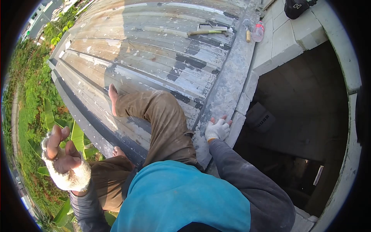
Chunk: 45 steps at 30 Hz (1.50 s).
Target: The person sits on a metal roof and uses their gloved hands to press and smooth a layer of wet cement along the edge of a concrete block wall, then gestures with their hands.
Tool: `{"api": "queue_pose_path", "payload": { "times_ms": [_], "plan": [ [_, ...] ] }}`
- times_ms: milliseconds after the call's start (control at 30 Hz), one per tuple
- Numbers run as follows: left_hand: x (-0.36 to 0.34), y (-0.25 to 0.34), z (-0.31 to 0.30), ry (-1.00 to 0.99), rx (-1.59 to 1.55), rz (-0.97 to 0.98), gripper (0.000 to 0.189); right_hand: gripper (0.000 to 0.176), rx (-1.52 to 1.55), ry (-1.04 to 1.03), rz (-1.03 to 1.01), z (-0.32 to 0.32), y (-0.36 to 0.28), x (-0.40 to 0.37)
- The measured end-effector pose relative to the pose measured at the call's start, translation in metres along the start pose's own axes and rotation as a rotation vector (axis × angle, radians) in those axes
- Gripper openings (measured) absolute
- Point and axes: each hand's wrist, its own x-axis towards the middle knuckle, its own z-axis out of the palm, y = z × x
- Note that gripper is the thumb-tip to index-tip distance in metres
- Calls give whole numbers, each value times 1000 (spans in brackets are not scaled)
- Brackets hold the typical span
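My left hand (pixel 63 162), in a cream glove with bare fingertips, is raised at the left above the greenery, its fingers partly curled and apart with nothing between them. Flat on the grey ledge (pixel 228 73) beside the metal roof rests my right hand (pixel 218 129), also gloved, fingers spread. A hammer (pixel 205 32) with a pale handle lies on the corrugated roof (pixel 154 50), beside a metal-framed tool (pixel 212 27). Further right on the ledge are a brush (pixel 248 35) with a wooden handle and a clear bottle (pixel 257 31) with a red label.
A dark opening (pixel 297 116) drops away at the right, edged by pale blocks (pixel 286 50). A black bag (pixel 296 7) sits on the blocks. The roof edge (pixel 77 108) falls off to plants (pixel 31 96) at the left. My bare feet are on the roof side.
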Motion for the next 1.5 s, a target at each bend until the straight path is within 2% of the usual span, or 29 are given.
{"api": "queue_pose_path", "payload": {
  "times_ms": [167, 367, 467, 667, 833, 900, 967, 1100, 1167, 1200, 1233, 1267, 1300, 1367, 1500],
  "plan": [
    [1, 2, -9, -151, 40, 54, 21, 78, -3, -32, 25, -2, -1, 1],
    [7, 0, -7, -122, -8, 135, 12, 79, -14, -26, 17, -1, -1, 0],
    [11, 8, -2, -57, -122, 52, 23, 79, -19, -39, 28, -5, -3, 0],
    [10, 7, 0, -33, -33, 48, 32, 78, -9, -40, 36, -4, -3, 0],
    [10, 9, -7, -99, -74, 44, 18, 79, -9, -32, 20, -6, -3, -1],
    [10, 12, -10, -143, -97, 17, 18, 79, -14, -34, 17, -8, -4, -1],
    [6, 13, -11, -152, 57, -125, 38, 78, -17, -50, 25, -10, -5, -2],
    [0, 3, -6, -49, -21, -32, 53, 78, -12, -31, 30, -6, -4, -1],
    [0, 6, -6, -6, -78, -70, 27, 78, -20, -20, 24, -4, -3, 0],
    [1, 5, -6, -6, -77, -71, 27, 78, -20, -21, 23, -4, -3, 0],
    [1, 3, -5, -13, -85, -27, 12, 78, -15, -26, 26, -5, -4, 0],
    [1, 1, -5, -20, -94, 17, 8, 78, -11, -30, 28, -5, -4, 0],
    [2, 3, -3, -20, -94, 17, 8, 78, -11, -30, 29, -5, -4, 0],
    [3, 7, 0, 24, -66, -36, 24, 78, -13, -34, 33, -6, -4, -1],
    [4, 6, -1, 16, -71, -18, 23, 78, -19, -51, 35, -6, -4, -1]
  ]
}}
